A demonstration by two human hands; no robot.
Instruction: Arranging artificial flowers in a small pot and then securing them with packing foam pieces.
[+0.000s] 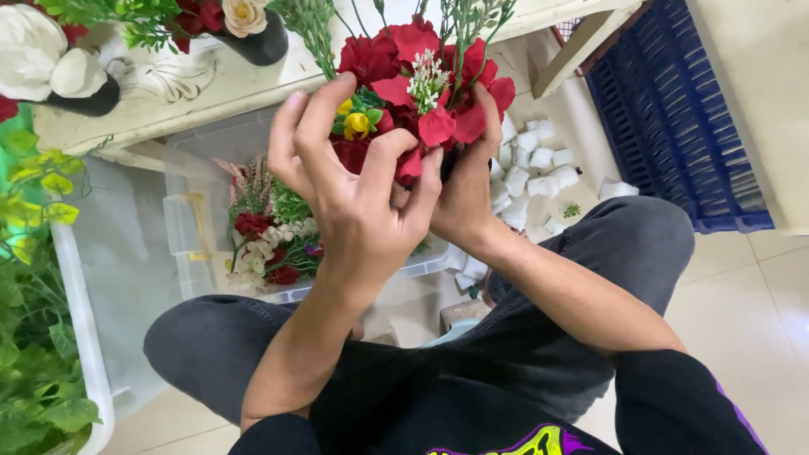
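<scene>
Both my hands hold up an artificial flower arrangement point(421, 76) of red blooms, a small yellow flower, white sprigs and green stems, raised above my lap. My left hand point(358, 190) wraps the near left side, fingers curled over the red petals. On the right side, my right hand point(463, 190) grips the arrangement, its base hidden behind my fingers. My knees in dark trousers show below.
A clear plastic box point(190, 227) with more red, white and pink artificial flowers sits under my hands. White foam blocks point(531, 160) lie on the floor to the right. A blue crate point(674, 118), a white table point(211, 84) with dark vases, and a green-leaf tub point(84, 354) surround me.
</scene>
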